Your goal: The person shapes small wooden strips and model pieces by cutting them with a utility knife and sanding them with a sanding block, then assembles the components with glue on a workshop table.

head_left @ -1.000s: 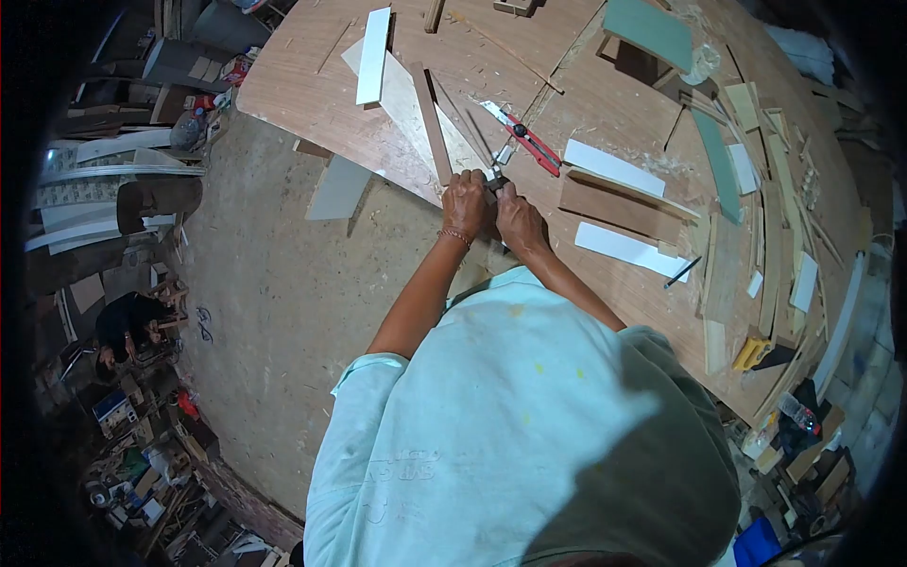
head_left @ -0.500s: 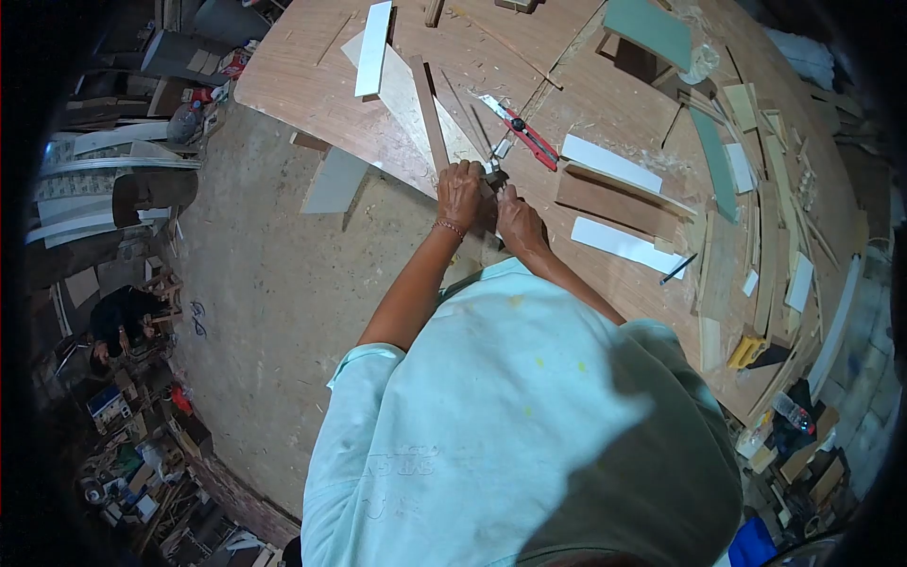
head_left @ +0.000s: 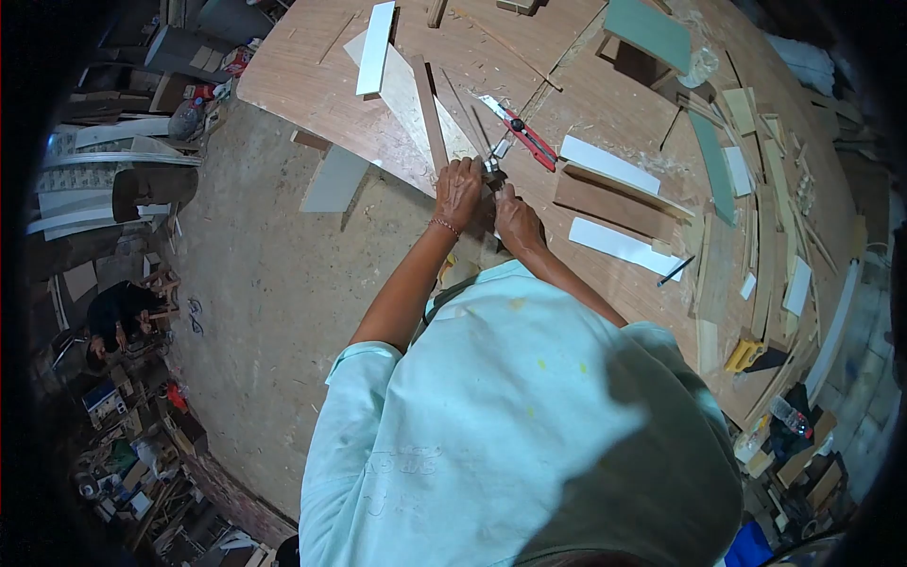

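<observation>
My left hand [head_left: 459,194] is closed over the lower end of a brown wood strip [head_left: 428,109] at the table's near edge. Close beside it, my right hand [head_left: 520,225] is closed, thumb side toward a small shiny metal fitting [head_left: 491,166]. What sits inside the right fingers is too dark and covered to name. A thin dark rod [head_left: 462,102] runs from the fitting up across a pale triangular board [head_left: 402,99]. Just beyond my right hand lies a red-handled tool with a black knob [head_left: 531,144].
White strips [head_left: 619,251] and a brown wooden channel [head_left: 609,203] lie right of my hands, with a pen [head_left: 676,270]. A yellow-handled saw [head_left: 746,354], a green-topped piece [head_left: 647,33] and long wood strips [head_left: 767,208] are farther right. A person [head_left: 121,317] sits at far left.
Very little differs. The view has shifted slightly, and both hands stay at nearly the same spot at the table's edge.
</observation>
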Tool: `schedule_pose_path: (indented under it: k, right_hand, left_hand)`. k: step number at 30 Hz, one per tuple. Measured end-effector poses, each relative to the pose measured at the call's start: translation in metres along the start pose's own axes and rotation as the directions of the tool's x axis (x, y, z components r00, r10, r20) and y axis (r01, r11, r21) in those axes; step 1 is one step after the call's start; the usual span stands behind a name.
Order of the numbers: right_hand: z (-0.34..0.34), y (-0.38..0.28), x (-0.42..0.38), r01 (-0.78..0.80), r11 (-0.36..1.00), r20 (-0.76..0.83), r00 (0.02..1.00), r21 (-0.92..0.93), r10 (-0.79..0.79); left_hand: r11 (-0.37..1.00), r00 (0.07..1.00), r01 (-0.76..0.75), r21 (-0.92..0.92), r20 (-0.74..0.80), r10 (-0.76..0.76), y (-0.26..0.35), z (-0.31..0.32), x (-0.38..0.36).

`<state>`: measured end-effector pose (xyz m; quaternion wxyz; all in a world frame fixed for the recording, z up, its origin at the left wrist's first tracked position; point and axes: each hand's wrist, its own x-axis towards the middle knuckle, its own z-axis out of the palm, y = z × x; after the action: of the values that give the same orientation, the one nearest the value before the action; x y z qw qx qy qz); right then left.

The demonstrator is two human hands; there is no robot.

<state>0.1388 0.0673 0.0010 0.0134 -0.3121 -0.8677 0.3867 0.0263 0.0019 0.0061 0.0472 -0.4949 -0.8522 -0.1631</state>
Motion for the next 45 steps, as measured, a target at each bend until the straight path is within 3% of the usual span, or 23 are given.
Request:
schedule_pose_path:
  k: [8, 16, 21, 26, 31, 36, 39, 45]
  right_hand:
    - [-0.002, 0.0, 0.004, 0.041, 0.994, -0.006, 0.999, -0.099, -0.041]
    - [-0.008, -0.005, 0.012, 0.054, 0.997, -0.006, 0.998, -0.05, -0.055]
    - [-0.009, 0.001, -0.003, 0.05, 0.998, -0.014, 0.999, -0.036, -0.051]
    - [-0.019, 0.002, -0.02, -0.026, 0.995, 0.089, 0.995, -0.094, 0.034]
    - [-0.017, -0.011, 0.012, 0.01, 0.996, 0.033, 0.999, -0.092, -0.007]
    - [-0.015, -0.02, 0.023, -0.01, 0.997, 0.022, 1.0, -0.071, 0.011]
    - [-0.015, -0.01, 0.005, 0.007, 0.997, 0.045, 0.999, -0.075, -0.003]
    - [-0.016, -0.01, 0.004, 0.012, 0.998, 0.054, 0.998, -0.07, -0.008]
  left_hand:
    - [0.996, 0.996, 0.078, -0.049, 0.051, -0.076, 0.003, 0.002, 0.0]
    - [0.985, 0.99, 0.14, -0.097, 0.039, -0.137, 0.007, 0.001, 0.002]
    - [0.974, 0.973, 0.227, 0.003, 0.045, -0.227, 0.008, 0.006, 0.003]
    - [0.977, 0.975, 0.214, -0.011, 0.068, -0.213, 0.006, 0.0, 0.007]
    - [0.989, 0.99, 0.141, -0.052, 0.026, -0.139, 0.007, 0.003, 0.002]
    - [0.972, 0.971, 0.229, -0.044, 0.08, -0.225, 0.014, -0.003, 0.004]
    - [0.972, 0.967, 0.232, 0.027, 0.106, -0.233, 0.012, -0.002, 0.006]
    - [0.98, 0.978, 0.198, -0.032, 0.079, -0.195, 0.009, 0.0, 0.003]
